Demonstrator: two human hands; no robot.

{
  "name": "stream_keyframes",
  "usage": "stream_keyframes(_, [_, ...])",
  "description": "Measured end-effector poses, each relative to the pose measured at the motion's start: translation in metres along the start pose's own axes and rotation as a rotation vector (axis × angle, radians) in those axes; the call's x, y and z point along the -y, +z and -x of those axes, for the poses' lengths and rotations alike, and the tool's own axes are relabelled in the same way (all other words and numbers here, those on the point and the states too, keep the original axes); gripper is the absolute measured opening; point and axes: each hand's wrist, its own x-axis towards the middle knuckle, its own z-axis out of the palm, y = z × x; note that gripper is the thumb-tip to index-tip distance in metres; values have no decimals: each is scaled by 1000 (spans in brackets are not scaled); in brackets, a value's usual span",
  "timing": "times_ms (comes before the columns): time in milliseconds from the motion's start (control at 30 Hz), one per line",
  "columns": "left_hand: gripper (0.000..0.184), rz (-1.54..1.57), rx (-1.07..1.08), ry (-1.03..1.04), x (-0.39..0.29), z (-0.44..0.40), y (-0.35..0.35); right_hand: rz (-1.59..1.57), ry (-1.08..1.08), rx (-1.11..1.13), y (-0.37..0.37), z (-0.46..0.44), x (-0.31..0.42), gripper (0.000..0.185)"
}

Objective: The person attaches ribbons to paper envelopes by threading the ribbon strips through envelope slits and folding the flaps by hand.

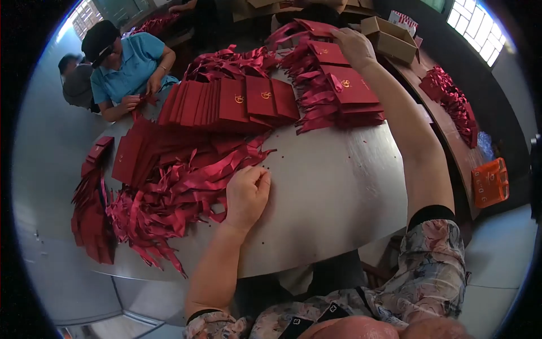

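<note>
My right hand is stretched to the far end of the right-hand stack. Its fingers are closed at the edge of a red gift bag lying on top. Below it in that stack lie more flat red bags with gold print, their ribbon handles hanging out to the left. My left hand rests on the metal table, fingers curled in; whatever they hold, if anything, is hidden. Beside it spreads a heap of loose red ribbons. Small dark specks dot the tabletop near its fingertips.
A leaning row of red bags fills the table's middle, with more bags at the left edge. Across the table a person in a blue shirt handles ribbon. On the right bench are a cardboard box, red ribbons and an orange basket.
</note>
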Motion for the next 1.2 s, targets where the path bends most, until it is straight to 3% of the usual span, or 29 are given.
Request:
stream_keyframes(33, [9,-29,3,28,-1,0,0,-8,-6,2,16,4,-7,28])
stream_keyframes(100, [8,-65,9,50,-2,-2,-1,66,-113,366,42,11,-17,32])
stream_keyframes(133, [8,-69,21,63,-2,-2,-2,-230,75,532,33,11,-11,34])
stream_keyframes(267, [8,-29,46,61,-7,-1,-1,-295,-45,501,38,6,-14,27])
stream_keyframes(300, [8,-37,43,29,-9,-2,0,-336,-114,489,43,7,-16,34])
stream_keyframes(333, [7,-24,47,54,-10,-2,1,45,-422,417,68,3,-26,30])
stream_keyframes(400, [6,-40,40,43,-8,3,-1,-127,-196,700,39,-3,-1,27])
stream_keyframes(433, [7,-40,30,84,-8,4,0,-148,-217,703,49,-1,-4,27])
stream_keyframes(500, [7,-40,13,122,-12,5,3,-6,-485,386,54,-4,-15,29])
stream_keyframes(600, [9,-26,87,153,-17,8,4,73,-359,338,30,-4,4,28])
stream_keyframes(667, [11,8,119,196,-17,10,8,-85,-366,163,25,0,15,31])
stream_keyframes(767, [10,12,147,173,-18,12,8,-159,-211,395,-21,8,80,35])
stream_keyframes(833, [10,27,123,182,-17,12,9,-482,-270,374,-20,21,106,42])
stream_keyframes(933, [11,46,112,175,-15,11,5,-555,-247,549,-53,45,149,75])
stream_keyframes(1000, [12,57,120,169,-13,11,3,-639,-340,512,-33,61,155,85])
stream_keyframes(1033, [13,29,119,150,-13,10,3,-635,-356,625,-38,62,158,83])
stream_keyframes(1200, [11,34,115,82,-14,10,-2,-571,-309,578,-47,63,168,60])
